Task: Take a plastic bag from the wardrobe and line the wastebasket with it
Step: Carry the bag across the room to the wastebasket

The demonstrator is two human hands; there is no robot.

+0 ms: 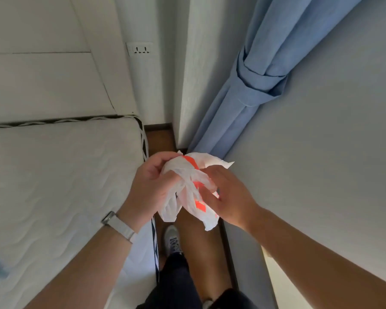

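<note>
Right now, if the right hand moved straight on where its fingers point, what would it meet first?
The right hand pinches the plastic bag, so that comes first; beyond it, probably the left hand.

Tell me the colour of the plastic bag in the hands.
White with orange-red printed patches, seen in the head view: plastic bag.

White mattress [54, 175] sat left, against a white panelled headboard [42, 74], with a double socket [140, 50] mounted just beside it. Blue curtain [250, 85] hung tied back at right, next to a plain wall [321, 130]. Narrow brown floor [161, 139] strip ran between.
</note>
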